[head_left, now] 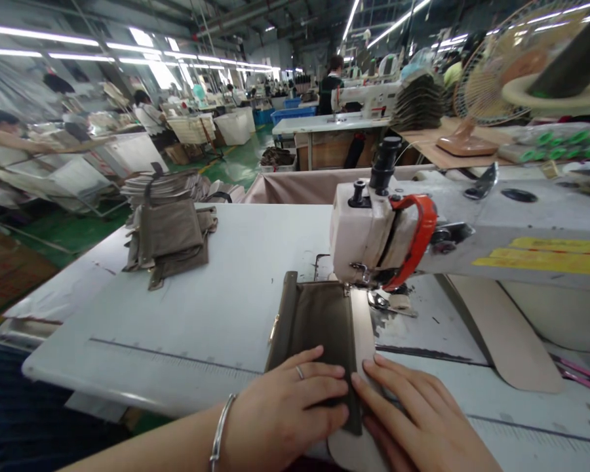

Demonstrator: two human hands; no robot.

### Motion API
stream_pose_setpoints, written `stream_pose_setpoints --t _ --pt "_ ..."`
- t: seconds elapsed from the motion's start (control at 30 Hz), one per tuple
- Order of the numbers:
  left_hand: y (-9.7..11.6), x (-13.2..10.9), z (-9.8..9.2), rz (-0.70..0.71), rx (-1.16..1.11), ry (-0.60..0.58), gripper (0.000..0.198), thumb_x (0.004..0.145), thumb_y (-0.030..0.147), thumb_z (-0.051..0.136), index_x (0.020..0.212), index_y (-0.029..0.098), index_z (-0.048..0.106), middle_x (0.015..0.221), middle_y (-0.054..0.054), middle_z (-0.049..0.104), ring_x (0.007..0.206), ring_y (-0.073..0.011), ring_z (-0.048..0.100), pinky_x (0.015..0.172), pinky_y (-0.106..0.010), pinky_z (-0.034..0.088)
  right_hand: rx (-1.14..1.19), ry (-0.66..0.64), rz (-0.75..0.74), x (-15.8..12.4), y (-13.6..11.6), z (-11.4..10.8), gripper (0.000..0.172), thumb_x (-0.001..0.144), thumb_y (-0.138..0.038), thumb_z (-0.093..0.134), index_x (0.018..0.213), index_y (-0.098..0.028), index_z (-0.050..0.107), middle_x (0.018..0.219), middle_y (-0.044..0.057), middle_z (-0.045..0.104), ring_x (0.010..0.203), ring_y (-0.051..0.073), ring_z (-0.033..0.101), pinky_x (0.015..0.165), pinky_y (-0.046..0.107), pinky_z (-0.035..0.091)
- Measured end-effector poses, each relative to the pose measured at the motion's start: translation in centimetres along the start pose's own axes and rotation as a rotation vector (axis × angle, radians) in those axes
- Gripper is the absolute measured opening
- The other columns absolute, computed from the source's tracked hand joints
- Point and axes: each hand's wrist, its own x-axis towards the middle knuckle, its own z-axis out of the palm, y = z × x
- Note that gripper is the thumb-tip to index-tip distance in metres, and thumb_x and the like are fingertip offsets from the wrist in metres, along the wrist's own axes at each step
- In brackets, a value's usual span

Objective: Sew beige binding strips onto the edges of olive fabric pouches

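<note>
A dark olive fabric piece (319,321) lies on the white sewing table (201,314), on top of a beige strip (362,328) that runs under the presser foot (373,298) of the sewing machine (373,229). My left hand (290,406), with a ring and a bracelet, lies flat on the near end of the olive piece, fingers stretched out. My right hand (417,419) rests flat beside it on the beige strip, fingertips touching the olive piece's right edge.
A stack of olive fabric pieces (170,239) sits at the table's far left. A beige shaped panel (506,334) lies right of the needle. A fan (491,85) stands behind the machine. Other people work at tables further back.
</note>
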Motion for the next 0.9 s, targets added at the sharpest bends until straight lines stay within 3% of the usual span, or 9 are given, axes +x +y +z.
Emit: stream_pose_setpoints --t 0.3,0.53,0.9 --pt "-2.0 1.5 -0.4 0.027 0.023 -0.008 0.019 0.095 0.019 0.048 0.111 0.018 0.060 0.118 -0.002 0.065 0.125 -0.0152 0.047 0.119 -0.036 0.022 0.002 0.015 0.006 0.4 0.4 0.4 0.038 0.085 -0.022 0.049 0.121 -0.020 0.060 0.118 0.008 0.064 0.109 0.022 0.059 0.082 0.035 0.053" --pt "-3.1 2.4 -0.7 0.082 0.026 0.006 0.022 0.098 0.019 0.043 0.111 0.018 0.060 0.117 0.000 0.066 0.122 -0.0156 0.050 0.117 -0.035 0.027 -0.009 -0.025 -0.013 0.3 1.1 0.5 0.046 0.082 -0.020 0.048 0.128 -0.019 0.055 0.123 0.007 0.061 0.112 0.022 0.057 0.084 0.035 0.052" --pt "-5.3 4.4 -0.9 0.082 0.091 -0.078 0.021 0.097 0.019 0.043 0.109 0.015 0.060 0.121 -0.004 0.062 0.121 -0.0179 0.050 0.111 -0.035 0.032 0.066 -0.115 0.050 0.9 1.5 0.8 0.046 0.087 -0.024 0.053 0.132 -0.018 0.051 0.131 0.007 0.055 0.120 0.023 0.049 0.090 0.037 0.047"
